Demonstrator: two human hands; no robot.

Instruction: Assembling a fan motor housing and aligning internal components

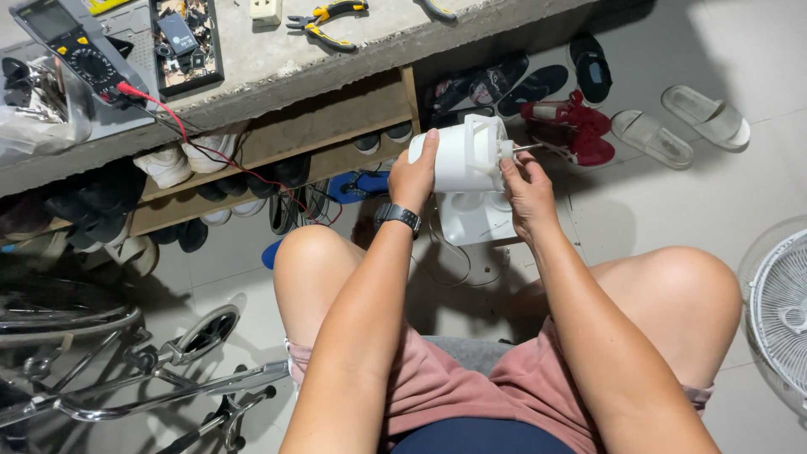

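your left hand [412, 178] wraps around the rear of a white fan motor housing [462, 154], fingers curled over its top and thumb pressed to the near side, holding it up in the air above your knees and out from the front edge of the desk [336, 63]. your right hand [525, 187] sits at the housing's other end, fingertips pinched together at the base of the thin metal shaft [528, 147] that sticks out sideways toward the red shoes [572, 126]. below the housing stands the fan's white base [475, 220], with thin wires [454, 265] trailing on the tiled floor beneath it. on the desk, toward its left end, a multimeter [71, 42] lies tilted with a red lead [168, 113] hanging over the front edge; next to it is a black tray of small electronic parts [185, 42], then a small cream block [267, 10] at the back edge, and yellow-handled pliers [326, 21] near the middle. a crumpled clear plastic bag [38, 101] sits at the desk's far left corner; whatever print it carries is too blurred to tell. shoes fill the wooden shelf [277, 139] under the desk, pale sandals [681, 122] lie on the floor to the right, a white fan grille [777, 311] shows at the right edge, and a metal wheeled frame [126, 361] lies at lower left.
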